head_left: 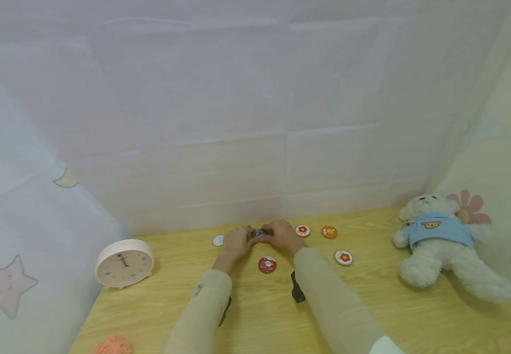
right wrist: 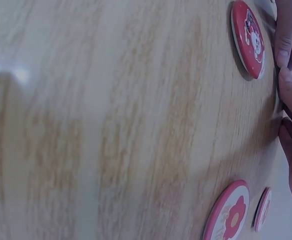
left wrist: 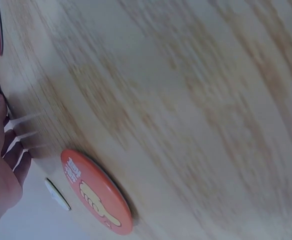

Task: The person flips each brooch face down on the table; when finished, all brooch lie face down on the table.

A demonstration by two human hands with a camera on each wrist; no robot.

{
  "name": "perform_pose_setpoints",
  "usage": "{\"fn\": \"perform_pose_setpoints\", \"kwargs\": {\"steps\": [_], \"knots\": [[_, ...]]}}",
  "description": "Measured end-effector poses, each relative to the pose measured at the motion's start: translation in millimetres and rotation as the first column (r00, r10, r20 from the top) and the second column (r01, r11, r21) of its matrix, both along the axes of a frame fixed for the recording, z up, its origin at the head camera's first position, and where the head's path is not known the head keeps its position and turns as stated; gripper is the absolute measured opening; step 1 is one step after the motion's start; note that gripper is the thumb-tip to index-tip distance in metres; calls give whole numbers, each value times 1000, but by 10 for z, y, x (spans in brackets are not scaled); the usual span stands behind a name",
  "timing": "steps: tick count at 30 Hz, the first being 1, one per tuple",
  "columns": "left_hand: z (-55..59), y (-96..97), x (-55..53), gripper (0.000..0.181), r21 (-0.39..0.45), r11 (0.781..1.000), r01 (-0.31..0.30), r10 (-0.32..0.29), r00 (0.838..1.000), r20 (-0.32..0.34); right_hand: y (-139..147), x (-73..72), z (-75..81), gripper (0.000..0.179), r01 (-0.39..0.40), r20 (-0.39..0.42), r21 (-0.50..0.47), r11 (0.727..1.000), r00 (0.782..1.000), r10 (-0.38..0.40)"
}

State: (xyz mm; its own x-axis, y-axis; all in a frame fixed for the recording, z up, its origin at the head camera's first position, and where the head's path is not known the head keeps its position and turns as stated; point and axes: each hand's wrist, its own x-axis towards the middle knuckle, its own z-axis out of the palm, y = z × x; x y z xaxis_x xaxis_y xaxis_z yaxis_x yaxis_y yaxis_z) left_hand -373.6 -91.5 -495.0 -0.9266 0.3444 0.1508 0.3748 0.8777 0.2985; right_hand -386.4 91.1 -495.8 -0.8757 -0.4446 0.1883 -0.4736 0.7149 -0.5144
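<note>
The left hand (head_left: 238, 241) and right hand (head_left: 284, 236) are pinching the blue badge (head_left: 259, 233) at opposite edges, the grip clamping it just beyond the red badge (head_left: 267, 265), and sound handling is requiring even pressure and a level face.

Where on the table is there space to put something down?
There's bare table between the clock and the left sleeve, and between the teddy bear and the nearer flower badge. It's crowded around the left hand and right hand: they hold a blue badge, and a red badge lies close in front.
</note>
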Motion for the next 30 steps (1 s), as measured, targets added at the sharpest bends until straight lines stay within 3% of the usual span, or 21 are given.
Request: {"fn": "perform_pose_setpoints", "kwargs": {"steps": [7, 13, 20, 30], "knots": [[-9, 4, 5, 45, 35, 999, 10, -9, 1000, -16, 26, -27, 11, 38, -11, 11, -11, 1000, 1000, 11], [-14, 15, -15, 47, 41, 999, -20, 20, 1000, 0, 34, -48, -19, 36, -16, -15, -5, 1000, 1000, 16], [-53, -15, -22, 44, 92, 996, 11, -10, 1000, -8, 52, -15, 25, 40, 15, 57, -31, 999, 998, -14], [-19, -20, 11, 44, 105, 994, 13, -13, 1000, -5, 17, 8, 71, 38, 19, 61, -5, 1000, 998, -19]]}}
